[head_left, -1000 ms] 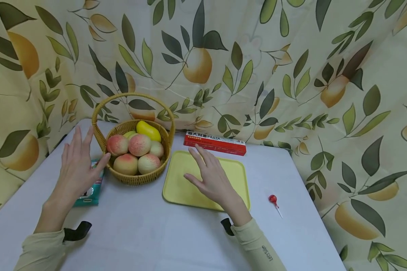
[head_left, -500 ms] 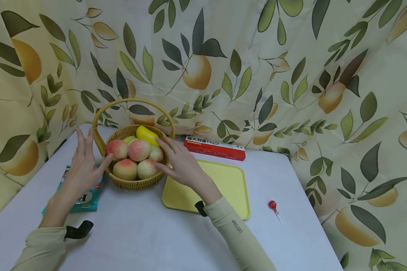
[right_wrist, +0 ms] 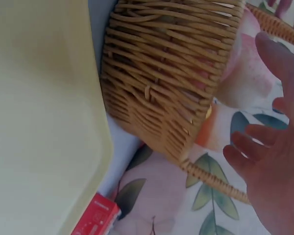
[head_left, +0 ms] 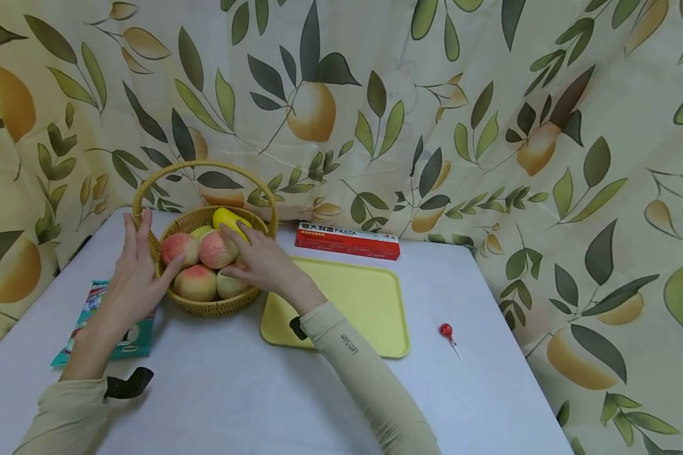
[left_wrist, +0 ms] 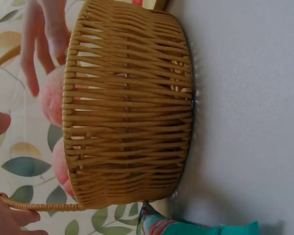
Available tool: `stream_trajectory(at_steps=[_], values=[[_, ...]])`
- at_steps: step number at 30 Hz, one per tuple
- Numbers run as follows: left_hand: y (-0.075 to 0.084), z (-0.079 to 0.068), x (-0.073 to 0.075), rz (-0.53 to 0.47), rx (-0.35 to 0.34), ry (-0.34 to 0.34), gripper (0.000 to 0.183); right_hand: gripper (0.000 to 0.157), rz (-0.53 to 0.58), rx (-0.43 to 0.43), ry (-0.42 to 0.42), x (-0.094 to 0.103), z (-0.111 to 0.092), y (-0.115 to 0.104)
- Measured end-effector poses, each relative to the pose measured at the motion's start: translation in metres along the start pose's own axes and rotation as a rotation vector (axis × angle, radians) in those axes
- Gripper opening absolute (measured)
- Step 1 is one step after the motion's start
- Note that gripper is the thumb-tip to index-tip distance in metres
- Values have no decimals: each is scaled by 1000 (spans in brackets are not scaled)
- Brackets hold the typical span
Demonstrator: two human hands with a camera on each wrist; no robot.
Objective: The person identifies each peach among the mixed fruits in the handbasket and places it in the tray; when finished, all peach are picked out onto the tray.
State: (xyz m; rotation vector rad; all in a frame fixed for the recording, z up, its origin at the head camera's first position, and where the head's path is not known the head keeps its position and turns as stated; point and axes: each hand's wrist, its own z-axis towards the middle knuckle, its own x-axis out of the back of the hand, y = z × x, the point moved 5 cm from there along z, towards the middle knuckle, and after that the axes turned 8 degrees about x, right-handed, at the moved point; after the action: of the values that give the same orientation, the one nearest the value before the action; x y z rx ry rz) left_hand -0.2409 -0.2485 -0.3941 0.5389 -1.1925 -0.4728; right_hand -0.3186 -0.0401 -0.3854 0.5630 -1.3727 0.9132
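A woven basket [head_left: 213, 308] with a tall arched handle holds several peaches [head_left: 195, 282] and a yellow fruit [head_left: 225, 218]. My left hand [head_left: 128, 281] is at the basket's left side, its fingers extended beside the foot of the handle. Over the basket's right rim reaches my right hand [head_left: 270, 265], fingers spread above a pink peach [head_left: 218, 249] and partly covering the pale ones. In the right wrist view that hand [right_wrist: 279, 147] has its thumb and fingers apart, nothing gripped between them. The left wrist view shows its fingertips [left_wrist: 56, 41] right at a peach [left_wrist: 51, 98].
A yellow tray [head_left: 370, 309] lies right of the basket, with a red pasta box [head_left: 347, 243] behind it. Further right is a red lollipop [head_left: 446, 331]. A teal packet [head_left: 139, 341] lies partly under the left forearm. Patterned cloth [head_left: 375, 95] hangs behind the table.
My right hand has moved left from above the tray to over the fruit in the basket. The left hand has stayed beside the basket. The head view has shifted slightly.
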Motion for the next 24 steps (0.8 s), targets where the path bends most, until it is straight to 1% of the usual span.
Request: stream_trajectory(at_steps=[3, 6, 10, 13, 15, 17, 20, 24], values=[[0, 0, 0, -2, 2, -4, 97, 87, 16, -4, -16, -5, 6, -4], [-2, -1, -2, -5, 12, -11, 96, 89, 8, -5, -32, -13, 11, -7], [-6, -9, -8, -18, 32, -16, 97, 93, 0, 10, -67, -27, 16, -14], [-9, -17, -12, -26, 46, -27, 97, 89, 9, 35, -68, -37, 18, -20], [-9, -20, -13, -28, 49, -36, 96, 82, 14, 48, -42, -40, 18, -22], [-7, -19, -12, -31, 42, -40, 95, 76, 6, 52, -1, -40, 19, -22], [-1, -13, -9, -37, 19, -36, 94, 70, 18, 31, 74, -35, 19, -17], [6, -3, -3, -36, 5, -23, 93, 69, 35, 22, 163, -20, 17, -12]])
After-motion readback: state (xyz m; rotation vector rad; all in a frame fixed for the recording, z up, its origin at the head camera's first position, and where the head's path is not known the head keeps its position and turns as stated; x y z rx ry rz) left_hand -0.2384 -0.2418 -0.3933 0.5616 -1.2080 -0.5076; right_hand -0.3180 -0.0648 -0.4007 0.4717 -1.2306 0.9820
